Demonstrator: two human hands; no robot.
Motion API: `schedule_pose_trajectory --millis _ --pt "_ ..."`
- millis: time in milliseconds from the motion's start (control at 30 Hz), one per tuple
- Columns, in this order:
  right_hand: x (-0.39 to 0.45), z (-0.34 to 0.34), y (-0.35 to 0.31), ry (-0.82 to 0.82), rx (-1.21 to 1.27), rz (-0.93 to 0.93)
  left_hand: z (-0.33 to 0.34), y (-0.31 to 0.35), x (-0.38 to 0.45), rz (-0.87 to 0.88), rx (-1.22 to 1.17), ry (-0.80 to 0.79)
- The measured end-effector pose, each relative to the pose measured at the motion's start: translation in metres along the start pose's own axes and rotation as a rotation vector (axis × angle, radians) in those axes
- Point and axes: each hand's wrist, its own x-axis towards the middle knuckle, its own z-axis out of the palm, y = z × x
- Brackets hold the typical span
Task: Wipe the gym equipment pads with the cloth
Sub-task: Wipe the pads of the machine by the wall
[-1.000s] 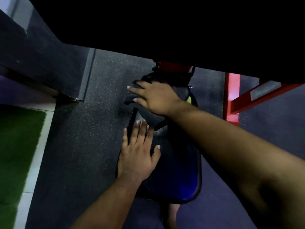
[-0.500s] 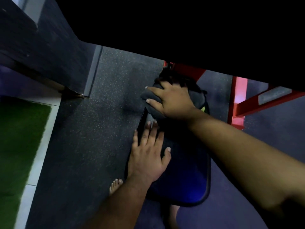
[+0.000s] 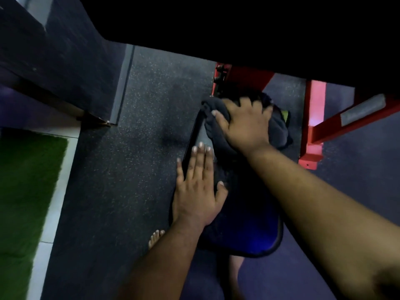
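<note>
**Cloth bunched at the far end of the pad**

Your right hand (image 3: 244, 124) presses down, fingers curled over the dark cloth (image 3: 279, 128), which lies crumpled at the upper end of the black seat pad (image 3: 249, 230), centre of the frame, just below the red frame (image 3: 313, 126). Your left hand (image 3: 197, 191) lies flat with fingers together, bracing the pad's left edge. The cloth looks soft and limp, so it will likely fold under itself; gather it under the palm. The pad looks smooth and firm, probably slick.
</note>
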Motion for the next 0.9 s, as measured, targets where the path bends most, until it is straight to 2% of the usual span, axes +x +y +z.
schedule_pose_trajectory --millis 100,200,300,400,467,500,600,700,767,800,833,900 --pt "-0.049 -0.002 -0.006 0.005 0.025 -0.01 -0.008 -0.002 -0.006 0.01 -0.243 0.104" --pt "-0.132 -0.004 -0.012 -0.038 0.054 -0.182 -0.014 -0.014 -0.01 -0.024 -0.641 0.256" --pt "-0.113 -0.002 -0.002 -0.052 0.03 -0.261 -0.015 -0.025 -0.016 -0.127 -0.68 0.191" --pt "-0.034 0.001 -0.023 0.029 0.052 -0.018 -0.008 -0.038 -0.032 -0.136 -0.573 0.056" --pt "-0.019 0.006 -0.044 0.04 0.079 0.139 0.001 -0.055 -0.05 -0.125 -0.578 0.023" --pt "-0.027 0.008 -0.053 0.048 0.082 0.138 0.004 -0.063 -0.058 -0.129 -0.615 0.019" --pt "-0.108 0.009 -0.082 0.058 0.064 -0.064 -0.003 -0.081 -0.072 -0.179 -0.757 0.077" --pt "-0.197 0.007 -0.086 -0.06 0.054 -0.417 -0.021 -0.084 -0.068 -0.237 -0.831 0.112" --pt "-0.187 0.002 -0.058 -0.104 0.023 -0.589 -0.032 -0.083 -0.07 -0.224 -0.832 0.097" --pt "-0.166 0.001 -0.046 -0.081 -0.006 -0.572 -0.035 -0.083 -0.072 -0.202 -0.824 0.088" --pt "-0.141 0.0 -0.04 -0.058 -0.014 -0.461 -0.038 -0.084 -0.071 -0.18 -0.812 0.08" --pt "-0.114 0.004 -0.055 -0.03 0.027 -0.13 -0.039 -0.089 -0.069 -0.155 -0.786 0.086"
